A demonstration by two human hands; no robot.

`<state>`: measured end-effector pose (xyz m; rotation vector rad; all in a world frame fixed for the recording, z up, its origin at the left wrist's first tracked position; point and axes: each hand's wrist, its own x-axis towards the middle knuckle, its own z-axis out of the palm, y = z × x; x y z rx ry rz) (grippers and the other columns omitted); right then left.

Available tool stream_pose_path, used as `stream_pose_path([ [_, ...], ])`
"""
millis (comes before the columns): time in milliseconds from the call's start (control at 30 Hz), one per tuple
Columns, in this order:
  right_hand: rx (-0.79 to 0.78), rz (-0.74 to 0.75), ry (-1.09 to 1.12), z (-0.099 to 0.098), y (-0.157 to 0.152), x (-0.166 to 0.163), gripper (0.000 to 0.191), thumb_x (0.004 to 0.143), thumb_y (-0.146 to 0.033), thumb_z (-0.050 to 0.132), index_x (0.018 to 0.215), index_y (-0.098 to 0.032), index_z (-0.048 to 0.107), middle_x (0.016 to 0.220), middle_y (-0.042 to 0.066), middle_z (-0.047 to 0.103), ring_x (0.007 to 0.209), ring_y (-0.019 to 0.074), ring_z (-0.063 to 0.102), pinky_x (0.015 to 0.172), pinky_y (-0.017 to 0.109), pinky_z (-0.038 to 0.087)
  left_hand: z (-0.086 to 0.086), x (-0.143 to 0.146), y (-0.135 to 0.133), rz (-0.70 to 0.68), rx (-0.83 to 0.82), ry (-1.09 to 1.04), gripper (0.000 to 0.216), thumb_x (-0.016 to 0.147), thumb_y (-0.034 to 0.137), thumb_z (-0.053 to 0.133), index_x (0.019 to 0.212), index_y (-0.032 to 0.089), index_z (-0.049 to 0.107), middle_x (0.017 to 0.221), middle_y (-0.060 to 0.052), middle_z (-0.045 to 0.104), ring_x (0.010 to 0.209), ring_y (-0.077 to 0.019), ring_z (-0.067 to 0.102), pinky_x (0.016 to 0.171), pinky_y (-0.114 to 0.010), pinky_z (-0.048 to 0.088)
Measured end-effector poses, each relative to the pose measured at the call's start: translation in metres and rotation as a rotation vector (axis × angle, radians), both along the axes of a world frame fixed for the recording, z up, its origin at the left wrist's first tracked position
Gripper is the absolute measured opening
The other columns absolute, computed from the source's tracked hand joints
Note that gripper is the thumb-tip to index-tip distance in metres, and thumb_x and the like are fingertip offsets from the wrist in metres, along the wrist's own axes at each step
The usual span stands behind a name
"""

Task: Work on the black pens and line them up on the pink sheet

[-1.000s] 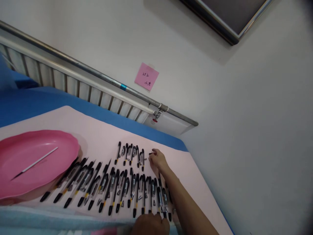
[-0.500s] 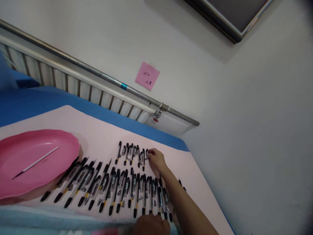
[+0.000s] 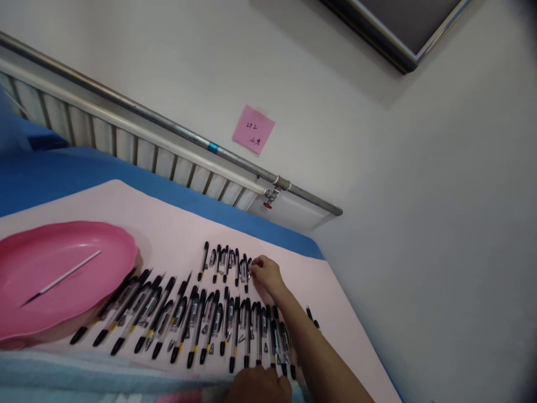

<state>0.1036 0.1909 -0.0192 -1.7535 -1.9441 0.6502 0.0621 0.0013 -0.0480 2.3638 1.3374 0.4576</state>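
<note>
My right hand (image 3: 268,274) reaches to the far row of pen parts, its thumb and fingers pinched together. A small silvery piece (image 3: 250,272) shows at the fingertips, beside a black pen cap (image 3: 249,261); whether it is in the pinch is unclear. That row of black-ended clear pen barrels (image 3: 226,263) includes caps and small silver tips. My left hand (image 3: 260,386) rests curled at the near table edge, below the longer row of disassembled pens (image 3: 201,330). Anything inside its fingers is hidden.
At left a pink scalloped tray (image 3: 121,240) holds a thin white stick with a dark end (image 3: 69,275). More black pen parts (image 3: 312,317) lie right of my forearm. A light blue cloth (image 3: 104,372) runs along the near edge. Behind the table are a radiator (image 3: 126,145) and pipe.
The black cap at my right fingertips now sits slightly left, beside the far row's last barrel, and a silvery piece shows at the fingertips. My left hand has stayed in place.
</note>
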Motion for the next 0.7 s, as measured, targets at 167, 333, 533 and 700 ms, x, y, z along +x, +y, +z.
stream_pose_path([
  [167, 0.023, -0.002, 0.004, 0.009, -0.006, 0.0, 0.012, 0.069, -0.016, 0.049, 0.065, -0.019, 0.06, 0.067, 0.0, 0.063, 0.069, 0.0158, 0.058, 0.062, 0.023, 0.042, -0.008, 0.001, 0.005, -0.063, -0.012, -0.021, 0.024, 0.08, 0.014, 0.041, 0.086, 0.012, 0.064, 0.077, -0.014, 0.068, 0.07, -0.0258, 0.065, 0.051, -0.028, 0.045],
  [333, 0.044, 0.037, 0.043, 0.032, -0.038, 0.01, 0.014, 0.073, -0.023, 0.047, 0.07, -0.019, 0.059, 0.071, 0.001, 0.063, 0.068, 0.017, 0.058, 0.062, 0.024, 0.043, 0.025, -0.008, 0.01, -0.115, -0.165, 0.045, 0.028, 0.078, 0.012, 0.042, 0.096, 0.011, 0.063, 0.087, -0.018, 0.068, 0.078, -0.0303, 0.066, 0.058, -0.036, 0.051],
  [533, 0.153, 0.151, 0.1, 0.047, -0.133, 0.045, 0.017, 0.078, -0.031, 0.048, 0.079, -0.021, 0.062, 0.076, 0.003, 0.064, 0.07, 0.0189, 0.059, 0.064, 0.026, 0.045, 0.058, -0.028, 0.007, -0.128, -0.122, 0.07, 0.026, 0.071, 0.012, 0.047, 0.093, 0.009, 0.06, 0.08, -0.016, 0.07, 0.07, -0.0291, 0.067, 0.057, -0.034, 0.049],
  [700, 0.154, 0.15, 0.111, 0.028, -0.216, 0.09, 0.013, 0.083, -0.03, 0.047, 0.084, -0.024, 0.059, 0.073, 0.002, 0.062, 0.065, 0.0177, 0.058, 0.059, 0.024, 0.046, 0.063, -0.041, -0.001, 0.029, -0.002, -0.03, 0.024, 0.083, 0.021, 0.036, 0.085, 0.018, 0.06, 0.079, -0.008, 0.07, 0.072, -0.0228, 0.065, 0.062, -0.03, 0.046],
])
